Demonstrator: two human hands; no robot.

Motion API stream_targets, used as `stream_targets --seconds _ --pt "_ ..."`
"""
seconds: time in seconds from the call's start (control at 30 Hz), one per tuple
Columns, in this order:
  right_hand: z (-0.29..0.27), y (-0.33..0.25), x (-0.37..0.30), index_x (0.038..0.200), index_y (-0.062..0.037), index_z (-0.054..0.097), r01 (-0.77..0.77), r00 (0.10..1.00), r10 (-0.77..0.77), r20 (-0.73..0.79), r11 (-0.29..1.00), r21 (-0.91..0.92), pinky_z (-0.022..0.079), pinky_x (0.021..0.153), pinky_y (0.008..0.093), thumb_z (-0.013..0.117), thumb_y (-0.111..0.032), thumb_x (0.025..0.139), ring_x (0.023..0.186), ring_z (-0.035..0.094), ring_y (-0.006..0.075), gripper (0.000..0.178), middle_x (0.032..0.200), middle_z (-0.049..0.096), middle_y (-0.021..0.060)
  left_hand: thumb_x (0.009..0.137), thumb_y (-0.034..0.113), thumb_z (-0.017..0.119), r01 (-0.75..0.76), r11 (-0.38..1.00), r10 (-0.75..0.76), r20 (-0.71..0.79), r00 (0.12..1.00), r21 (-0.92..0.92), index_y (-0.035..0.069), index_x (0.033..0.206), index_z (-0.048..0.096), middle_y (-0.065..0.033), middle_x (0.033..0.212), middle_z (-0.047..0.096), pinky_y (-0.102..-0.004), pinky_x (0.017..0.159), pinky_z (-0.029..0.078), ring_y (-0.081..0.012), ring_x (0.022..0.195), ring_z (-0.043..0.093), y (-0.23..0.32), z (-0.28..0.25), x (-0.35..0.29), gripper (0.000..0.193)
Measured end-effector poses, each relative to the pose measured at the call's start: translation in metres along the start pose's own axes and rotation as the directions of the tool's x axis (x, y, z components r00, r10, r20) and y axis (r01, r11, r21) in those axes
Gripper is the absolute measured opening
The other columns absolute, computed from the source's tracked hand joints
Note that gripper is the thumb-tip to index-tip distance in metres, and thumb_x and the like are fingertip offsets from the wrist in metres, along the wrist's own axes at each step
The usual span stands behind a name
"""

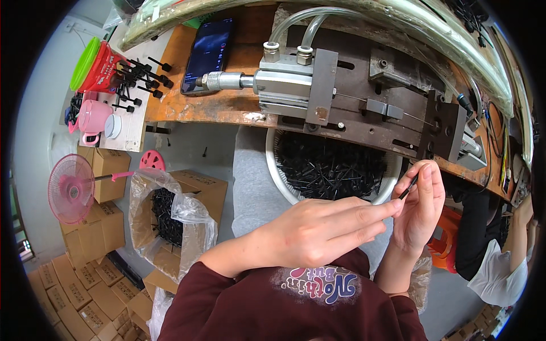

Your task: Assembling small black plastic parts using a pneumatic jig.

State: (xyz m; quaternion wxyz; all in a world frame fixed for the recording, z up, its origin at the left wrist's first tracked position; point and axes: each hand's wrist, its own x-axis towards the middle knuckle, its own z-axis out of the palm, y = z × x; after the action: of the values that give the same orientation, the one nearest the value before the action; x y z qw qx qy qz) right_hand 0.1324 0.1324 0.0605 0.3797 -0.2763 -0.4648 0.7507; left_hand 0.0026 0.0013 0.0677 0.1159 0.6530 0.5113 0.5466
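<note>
A slim black rod-like piece (408,188) is held up in front of the machine's right end. My right hand (422,206) pinches it between thumb and fingers, palm turned toward me. From the left, my left hand (324,230) reaches across, its fingers together and their tips closed at the rod's lower end. Below and behind the hands sits a round white basket (274,165) filled with black pieces (333,165) that have thin stems. Above it, a metal clamping fixture with an air cylinder (284,85) is mounted on the bench.
On the bench lie a phone (209,54) and clear hoses (310,14). Left stand a red tub (99,65), loose black pieces (142,77), a pink mug (94,116) and a pink fan (72,189). A bagged carton (199,193) and stacked boxes (74,284) fill the lower left. Another person's arm (517,233) shows right.
</note>
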Motion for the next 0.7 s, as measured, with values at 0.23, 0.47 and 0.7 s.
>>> stream_targets --seconds 0.23,0.47,0.7 --pt "0.0013 -0.0011 0.0004 0.093 0.003 0.056 0.003 1.0 -0.003 0.013 1.0 0.005 0.046 0.041 0.0204 0.052 -0.02 0.103 0.044 0.056 0.0137 0.025 0.073 0.065 0.0164 0.072 -0.002 0.077 -0.002 1.0 0.002 -0.01 1.0 -0.011 -0.008 0.094 0.069 -0.0211 0.119 0.066 -0.0326 0.068 0.063 -0.0276 0.087 0.072 0.0002 -0.0012 0.0001 0.025" --pt "0.001 -0.0016 0.0008 0.093 0.0028 0.056 -0.009 0.999 0.009 0.04 1.0 -0.001 0.046 0.041 0.0205 0.052 -0.02 0.103 0.044 0.057 0.014 0.025 0.073 0.065 0.0168 0.072 -0.002 0.078 0.006 1.0 -0.006 -0.01 1.0 -0.016 -0.008 0.092 0.069 -0.0211 0.118 0.067 -0.033 0.068 0.063 -0.028 0.086 0.072 -0.0005 -0.0013 -0.0013 0.022" --pt "0.0027 -0.0025 0.0013 0.093 0.0029 0.055 0.003 0.999 -0.002 0.044 1.0 -0.024 0.046 0.041 0.0212 0.052 -0.02 0.103 0.043 0.057 0.0146 0.025 0.074 0.066 0.0176 0.071 -0.002 0.079 -0.018 1.0 0.018 -0.015 1.0 0.018 -0.008 0.091 0.069 -0.0211 0.117 0.067 -0.0323 0.068 0.063 -0.0276 0.087 0.072 -0.0017 -0.0032 0.0003 0.023"
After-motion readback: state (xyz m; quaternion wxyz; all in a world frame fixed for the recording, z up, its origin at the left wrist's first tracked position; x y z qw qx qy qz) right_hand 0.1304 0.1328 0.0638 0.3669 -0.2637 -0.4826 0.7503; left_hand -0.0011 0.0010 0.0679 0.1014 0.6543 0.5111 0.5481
